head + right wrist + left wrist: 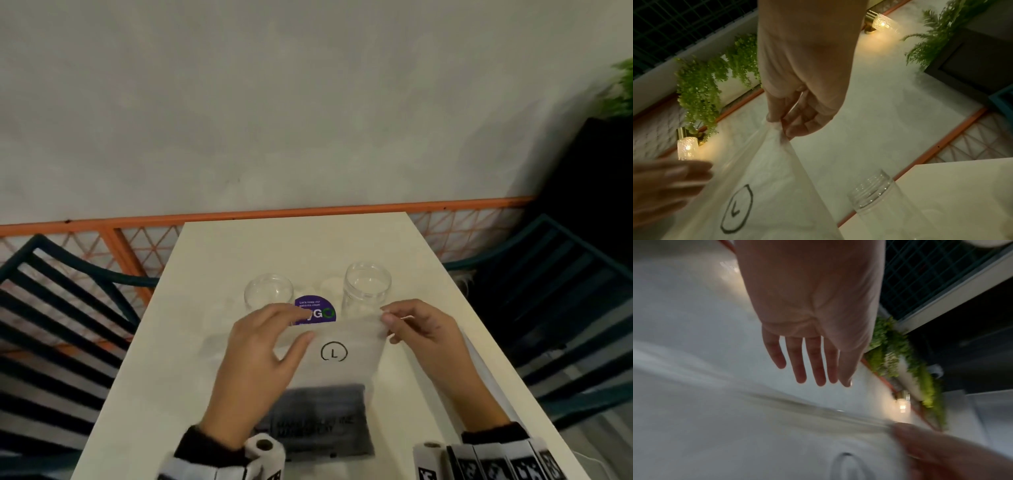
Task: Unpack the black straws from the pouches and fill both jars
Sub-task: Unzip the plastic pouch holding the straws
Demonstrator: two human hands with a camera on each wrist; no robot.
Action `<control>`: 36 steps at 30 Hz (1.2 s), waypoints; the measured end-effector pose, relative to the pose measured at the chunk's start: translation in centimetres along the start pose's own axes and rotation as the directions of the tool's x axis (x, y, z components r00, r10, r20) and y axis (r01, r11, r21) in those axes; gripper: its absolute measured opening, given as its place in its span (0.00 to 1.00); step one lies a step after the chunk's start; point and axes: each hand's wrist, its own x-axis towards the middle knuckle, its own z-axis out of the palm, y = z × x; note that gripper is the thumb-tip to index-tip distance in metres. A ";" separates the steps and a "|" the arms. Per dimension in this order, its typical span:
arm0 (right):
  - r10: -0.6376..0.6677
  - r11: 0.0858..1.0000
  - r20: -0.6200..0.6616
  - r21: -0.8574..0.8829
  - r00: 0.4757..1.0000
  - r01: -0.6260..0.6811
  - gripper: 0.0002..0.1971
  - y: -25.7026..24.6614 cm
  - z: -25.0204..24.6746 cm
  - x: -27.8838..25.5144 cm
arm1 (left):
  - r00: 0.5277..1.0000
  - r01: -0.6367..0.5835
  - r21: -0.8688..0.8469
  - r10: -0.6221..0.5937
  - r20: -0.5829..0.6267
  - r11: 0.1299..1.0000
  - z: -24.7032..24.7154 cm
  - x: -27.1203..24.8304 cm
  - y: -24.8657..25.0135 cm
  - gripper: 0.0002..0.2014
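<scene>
Left jar: it stands on the worktop beyond my left hand, with no straws in it that I can see.
My left hand: its grip is spread, fingers straight and relaxed over the left part of the pouch's top, holding nothing; the left wrist view shows the fingers extended above the plastic.
Pouch: frosted, marked with a circled L, it is lifted in front of me between my hands and seems not yet opened; the black straws sit as a dark block in its lower part, nearest me.
Sticker: round and purple, flat on the worktop between the jars.
My right hand: its grip pinches the pouch's top right corner between thumb and fingertips.
Right jar: upright, open-mouthed, just beyond that corner.
Step in hand, as I judge it: opening the pouch mouth.
Doing it well: I should pinch the opposite lip with my left grip, pull the two sides apart evenly, keep the mouth upward so the straws stay low, and keep clear of the right jar.
</scene>
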 end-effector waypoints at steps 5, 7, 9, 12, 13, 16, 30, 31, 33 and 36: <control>-0.035 0.999 0.079 -0.033 0.996 0.038 0.09 -0.6 -0.1 0.2 | 0.993 -0.063 -0.056 0.068 0.093 0.996 4.7 1.7 4.2 0.16; -0.063 0.994 0.093 -0.078 0.994 0.070 0.10 -0.6 -0.2 0.1 | 0.997 -0.056 -0.071 0.060 0.052 0.996 5.4 2.1 4.7 0.15; -0.089 0.988 0.105 -0.113 0.991 0.101 0.11 -0.5 -0.3 0.1 | 0.998 -0.050 -0.079 0.052 0.021 0.996 5.7 2.3 4.6 0.14; -0.127 0.978 0.127 -0.148 0.984 0.145 0.13 -0.1 -0.4 -0.1 | 0.998 -0.061 0.005 0.061 0.023 0.998 6.0 2.3 4.0 0.12; -0.132 0.975 0.132 -0.159 0.982 0.153 0.13 0.0 -0.5 -0.1 | 0.998 -0.064 0.047 0.063 0.023 0.997 6.1 2.3 3.9 0.11; -0.164 0.965 0.112 -0.185 0.980 0.183 0.12 0.5 -0.6 -0.1 | 0.998 -0.056 0.159 0.051 0.037 0.986 5.9 1.9 3.6 0.09; 0.069 0.996 -0.008 0.057 0.998 -0.069 0.04 1.4 -5.8 0.6 | 0.937 0.343 0.055 -0.346 0.049 0.938 -0.9 -0.6 -2.7 0.10; 0.070 0.992 -0.001 0.104 0.998 -0.070 0.06 1.2 -5.6 0.6 | 0.934 0.352 0.010 -0.352 0.059 0.936 -0.6 -0.5 -2.4 0.10; 0.074 0.990 0.000 0.119 0.997 -0.074 0.16 0.9 -5.3 0.7 | 0.935 0.354 -0.038 -0.353 0.031 0.934 0.4 -0.4 -1.9 0.07; 0.111 0.993 -0.016 0.035 0.994 -0.110 0.10 0.8 -4.6 0.6 | 0.905 0.410 -0.075 -0.416 -0.091 0.909 1.8 -0.1 -0.9 0.08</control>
